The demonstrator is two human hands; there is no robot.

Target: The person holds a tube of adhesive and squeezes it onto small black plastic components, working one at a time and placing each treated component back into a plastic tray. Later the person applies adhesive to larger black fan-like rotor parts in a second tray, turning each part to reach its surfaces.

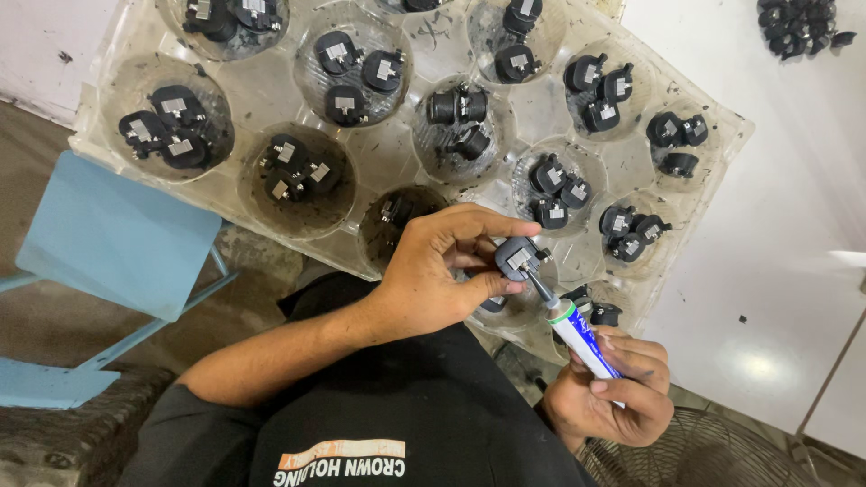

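Nearest the camera, over the person's black-shirted lap, the right hand point(606, 386) was closed around a white and blue tube point(583, 338), fingers wrapped about its lower body and its grey nozzle point(541, 290) aimed up and to the left. The nozzle tip touched, or all but touched, a small black plug-like part point(518, 258); the contact point was too small to tell for sure. That part sat pinched in the left hand point(431, 275), thumb beneath and fingertips over the top, its metal-faced side turned towards the tube. It looked light, hard and stiff, probably moulded plastic, best held by its plain sides so the metal face and prongs stayed free; the tube seemed soft-walled and likely to give under a squeeze, so a hold low on its body suited it. Beyond the hands lay a clear plastic tray point(379, 158) with round wells, most holding two or three more black parts point(347, 77). A light blue stool point(113, 239) stood at the left, the white desk point(767, 234) at the right, and a small heap of black pieces point(803, 22) lay on its far corner.
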